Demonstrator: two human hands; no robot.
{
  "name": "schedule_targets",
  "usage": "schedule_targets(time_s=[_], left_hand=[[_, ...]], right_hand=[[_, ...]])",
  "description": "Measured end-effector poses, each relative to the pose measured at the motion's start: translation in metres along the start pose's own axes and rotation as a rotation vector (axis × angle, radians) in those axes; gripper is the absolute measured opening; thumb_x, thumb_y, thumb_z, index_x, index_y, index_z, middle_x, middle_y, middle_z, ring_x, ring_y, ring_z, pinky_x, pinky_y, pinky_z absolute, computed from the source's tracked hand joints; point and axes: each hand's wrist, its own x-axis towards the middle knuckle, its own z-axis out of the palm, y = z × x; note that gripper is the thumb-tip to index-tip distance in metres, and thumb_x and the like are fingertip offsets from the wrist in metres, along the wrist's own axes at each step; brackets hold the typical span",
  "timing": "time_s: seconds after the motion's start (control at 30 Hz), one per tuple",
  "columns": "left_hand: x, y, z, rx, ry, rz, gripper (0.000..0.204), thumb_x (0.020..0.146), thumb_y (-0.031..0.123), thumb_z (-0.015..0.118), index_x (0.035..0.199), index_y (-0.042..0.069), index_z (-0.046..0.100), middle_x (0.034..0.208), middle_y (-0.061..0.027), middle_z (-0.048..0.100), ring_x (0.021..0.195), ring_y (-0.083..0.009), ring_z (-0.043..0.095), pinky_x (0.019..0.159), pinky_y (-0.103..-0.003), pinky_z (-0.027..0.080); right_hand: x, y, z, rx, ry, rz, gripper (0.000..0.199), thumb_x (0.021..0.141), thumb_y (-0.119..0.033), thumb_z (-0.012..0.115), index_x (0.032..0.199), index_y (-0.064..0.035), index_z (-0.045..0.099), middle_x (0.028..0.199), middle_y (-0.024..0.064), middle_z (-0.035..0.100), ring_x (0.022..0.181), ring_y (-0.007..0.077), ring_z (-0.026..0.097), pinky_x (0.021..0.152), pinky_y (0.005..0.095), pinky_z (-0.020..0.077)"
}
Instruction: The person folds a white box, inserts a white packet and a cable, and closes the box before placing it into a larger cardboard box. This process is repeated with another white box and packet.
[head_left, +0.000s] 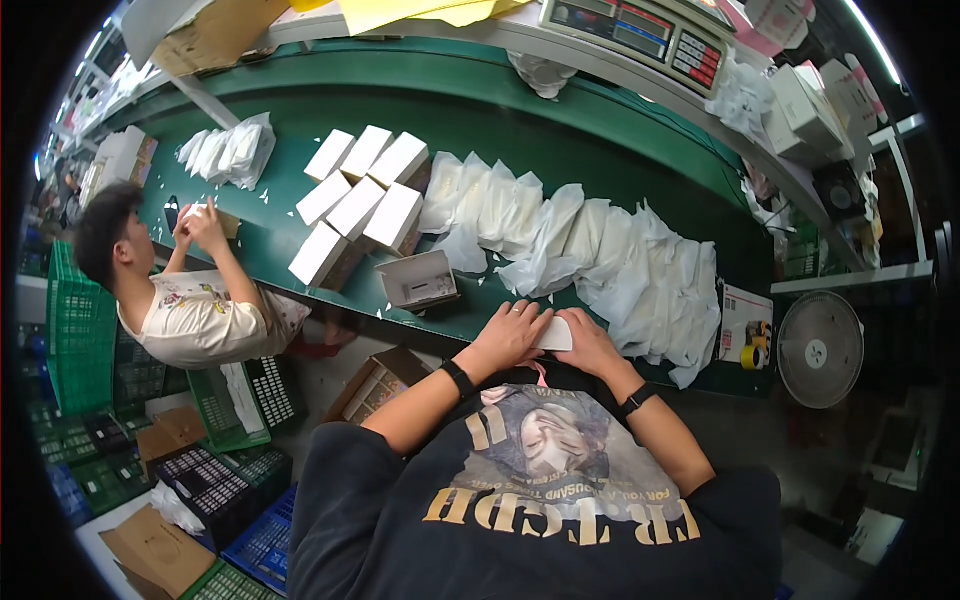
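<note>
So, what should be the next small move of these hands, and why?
Perhaps bring the white piece toward the open carton: the left hand and right hand hold it between them, and the carton lies open on the green bench, to their left.

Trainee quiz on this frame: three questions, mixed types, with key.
1. True or false: the wearer's left hand and right hand both touch the small white rounded-corner piece.
2. What lies immediately right of the clustered white cardboard boxes: A) blue plastic crate; B) translucent white plastic bags; C) round grey fan?
3. Fill in: the open white cardboard box lies to the ___ of both hands.

Key: 1 true; 2 B; 3 left.
</note>
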Motion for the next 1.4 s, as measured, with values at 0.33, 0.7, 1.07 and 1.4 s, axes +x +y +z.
schedule_targets(time_s=[0.33, 0.7, 1.07, 1.4], left_hand=[[-0.096, -0.092, -0.066, 0.180, -0.083, -0.596, 0.021, 0.078, 0.019, 0.072, 0.094, 0.010, 0.064, 0.091, -0.0104, 0.067, 0.090, -0.0302, 0.067, 0.080, -0.044, 0.053], [-0.224, -0.030, -0.107, 0.185, 0.233, -0.935, 0.005, 0.089, 0.011, 0.058, 0.089, 0.007, 0.060, 0.084, -0.0149, 0.065, 0.079, -0.0366, 0.066, 0.066, -0.048, 0.053], [-0.240, 0.057, -0.093, 0.066, 0.228, -1.053, 0.013, 0.087, 0.009, 0.061, 0.099, 0.007, 0.065, 0.085, -0.0145, 0.064, 0.079, -0.0359, 0.066, 0.066, -0.046, 0.053], [-0.164, 0.037, -0.078, 0.045, 0.243, -0.703, 0.027, 0.076, 0.005, 0.060, 0.101, 0.011, 0.068, 0.085, -0.0082, 0.063, 0.081, -0.0283, 0.065, 0.067, -0.040, 0.053]], right_hand=[[0.033, -0.026, -0.010, 0.124, 0.005, 0.196, 0.072, 0.074, -0.026, 0.082, 0.133, -0.0032, 0.047, 0.128, 0.0177, 0.054, 0.117, 0.0371, 0.057, 0.097, 0.0416, 0.0488], [0.143, -0.087, 0.017, 0.187, 0.001, -0.132, 0.074, 0.076, -0.026, 0.081, 0.135, 0.0001, 0.046, 0.130, 0.0197, 0.052, 0.120, 0.0379, 0.055, 0.100, 0.0411, 0.0465], [0.298, -0.193, 0.110, -0.114, -0.174, -0.800, 0.070, 0.068, -0.012, 0.080, 0.130, 0.0007, 0.049, 0.124, 0.0177, 0.052, 0.120, 0.0364, 0.053, 0.100, 0.0406, 0.0457], [0.254, -0.193, 0.056, 0.131, -0.148, -0.519, 0.048, 0.083, -0.022, 0.073, 0.127, -0.0065, 0.061, 0.116, 0.0111, 0.064, 0.109, 0.0298, 0.061, 0.094, 0.0378, 0.0491]])
